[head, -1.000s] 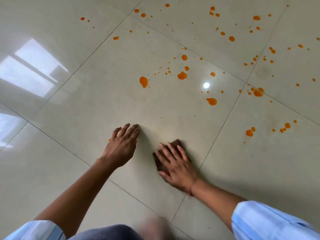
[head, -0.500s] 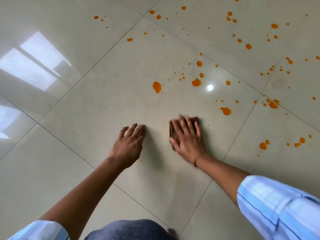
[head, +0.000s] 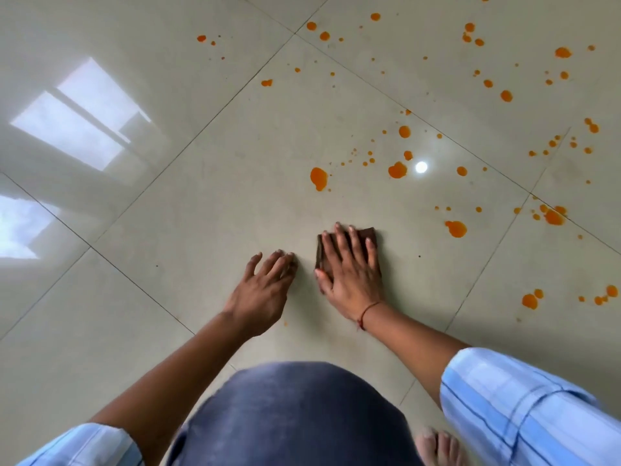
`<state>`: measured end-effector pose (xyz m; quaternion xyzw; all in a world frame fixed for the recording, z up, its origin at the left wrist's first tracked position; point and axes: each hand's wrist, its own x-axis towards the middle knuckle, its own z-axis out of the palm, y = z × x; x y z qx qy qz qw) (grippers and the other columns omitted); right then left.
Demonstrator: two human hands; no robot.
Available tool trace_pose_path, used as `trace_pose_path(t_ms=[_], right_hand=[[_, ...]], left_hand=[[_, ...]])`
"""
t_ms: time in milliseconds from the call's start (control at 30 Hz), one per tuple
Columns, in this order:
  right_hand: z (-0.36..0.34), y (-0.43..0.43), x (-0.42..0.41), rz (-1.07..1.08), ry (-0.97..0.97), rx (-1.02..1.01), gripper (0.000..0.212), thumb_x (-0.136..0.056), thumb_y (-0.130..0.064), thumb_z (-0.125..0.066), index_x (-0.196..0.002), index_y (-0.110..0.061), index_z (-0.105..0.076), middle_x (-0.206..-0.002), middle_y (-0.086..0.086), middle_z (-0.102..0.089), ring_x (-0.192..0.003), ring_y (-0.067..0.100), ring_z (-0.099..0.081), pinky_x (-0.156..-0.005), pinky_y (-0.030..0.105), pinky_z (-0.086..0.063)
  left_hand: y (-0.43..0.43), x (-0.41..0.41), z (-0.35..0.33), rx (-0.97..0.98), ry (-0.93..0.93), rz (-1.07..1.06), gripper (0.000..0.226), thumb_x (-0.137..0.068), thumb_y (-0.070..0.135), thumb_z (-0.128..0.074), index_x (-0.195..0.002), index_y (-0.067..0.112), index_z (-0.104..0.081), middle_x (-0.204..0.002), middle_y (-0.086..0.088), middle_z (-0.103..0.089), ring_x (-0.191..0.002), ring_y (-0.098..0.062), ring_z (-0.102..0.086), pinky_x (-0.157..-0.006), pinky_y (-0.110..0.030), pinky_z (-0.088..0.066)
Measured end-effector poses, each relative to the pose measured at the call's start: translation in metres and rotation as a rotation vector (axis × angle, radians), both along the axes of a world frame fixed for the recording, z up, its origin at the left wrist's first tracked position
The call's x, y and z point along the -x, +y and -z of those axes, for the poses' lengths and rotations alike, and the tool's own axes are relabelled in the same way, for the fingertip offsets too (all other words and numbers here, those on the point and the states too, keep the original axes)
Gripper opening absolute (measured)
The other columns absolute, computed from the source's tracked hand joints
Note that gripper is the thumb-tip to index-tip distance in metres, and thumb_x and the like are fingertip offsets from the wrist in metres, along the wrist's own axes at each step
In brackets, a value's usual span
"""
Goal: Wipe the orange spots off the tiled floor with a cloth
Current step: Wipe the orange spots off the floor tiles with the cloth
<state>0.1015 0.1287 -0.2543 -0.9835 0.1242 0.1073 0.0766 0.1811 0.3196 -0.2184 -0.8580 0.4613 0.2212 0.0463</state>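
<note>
**tilefan:** Orange spots (head: 318, 178) are still all over the tiled floor (head: 201, 203), so I'd say this job's barely started. The patch right under the hands looks clean, apart from one tiny fleck by the left wrist. Everything ahead and off to the right is dotted, bigger blobs nearest, smaller ones trailing toward the far tiles.

**mopguy:** Where's the cloth (head: 368, 234) at?

**tilefan:** It's a dark folded one, flat on the floor under the right hand (head: 351, 270), fingers spread and pressing down on it rather than gripping. Left hand (head: 260, 294) is empty, splayed flat on the tile just beside it, looks like it's propping the person up.

**mopguy:** Room to move?

**tilefan:** Loads. No walls or furniture in sight, only grout lines and window glare on the left. Nearest blobs sit a short push ahead. A knee (head: 295, 415) and a bare foot (head: 437, 445) are close behind, so forward's the easy direction, I reckon.
</note>
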Motion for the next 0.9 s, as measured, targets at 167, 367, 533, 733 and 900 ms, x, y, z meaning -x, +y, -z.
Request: trace_pose_path(t_ms=[167, 367, 533, 733, 900], right_hand=[[-0.002, 0.016, 0.066, -0.314, -0.009, -0.045, 0.074, -0.087, -0.055, -0.043, -0.152, -0.022, -0.031, -0.161, 0.007, -0.024, -0.146, 0.029, -0.028, -0.117, 0.050, -0.013], [0.002, 0.062, -0.023, -0.221, -0.062, -0.081, 0.070, -0.089, -0.054, -0.039, -0.150, -0.019, -0.035, -0.159, 0.009, -0.028, -0.147, 0.030, -0.024, -0.117, 0.052, -0.015], [-0.002, 0.070, 0.039, -0.585, -0.004, -0.089, 0.073, -0.086, -0.054, -0.046, -0.151, -0.022, -0.035, -0.159, 0.006, -0.030, -0.146, 0.027, -0.028, -0.116, 0.049, -0.015], [0.000, 0.105, -0.046, -0.378, -0.033, -0.051, 0.072, -0.085, -0.054, -0.040, -0.148, -0.020, -0.039, -0.156, 0.008, -0.034, -0.145, 0.030, -0.029, -0.114, 0.051, -0.014], [-0.001, 0.142, 0.019, -0.813, 0.022, -0.098, 0.071, -0.085, -0.055, -0.044, -0.148, -0.022, -0.039, -0.158, 0.007, -0.032, -0.145, 0.027, -0.029, -0.114, 0.049, -0.020]], left_hand=[[0.008, 0.002, -0.007, 0.087, 0.038, -0.135, 0.061, -0.091, 0.025, -0.017, -0.146, 0.007, -0.037, -0.153, -0.009, -0.035, -0.143, -0.025, -0.027, -0.116, -0.046, -0.010], [0.063, 0.008, -0.007, 0.117, -0.015, -0.511, 0.057, -0.092, 0.030, -0.028, -0.144, 0.009, -0.040, -0.154, -0.012, -0.032, -0.141, -0.031, -0.030, -0.112, -0.048, -0.021], [0.123, 0.021, -0.005, 0.090, -0.027, -0.743, 0.060, -0.091, 0.033, -0.023, -0.142, 0.007, -0.040, -0.152, -0.016, -0.033, -0.139, -0.034, -0.031, -0.109, -0.049, -0.024], [0.166, 0.046, 0.005, 0.080, 0.018, -0.854, 0.060, -0.088, 0.021, -0.034, -0.147, 0.014, -0.036, -0.156, -0.009, -0.029, -0.142, -0.030, -0.028, -0.110, -0.045, -0.026], [0.179, 0.047, 0.019, 0.145, 0.058, -0.836, 0.062, -0.090, 0.010, -0.037, -0.151, 0.018, -0.027, -0.160, -0.002, -0.019, -0.147, -0.025, -0.017, -0.118, -0.041, -0.018]])
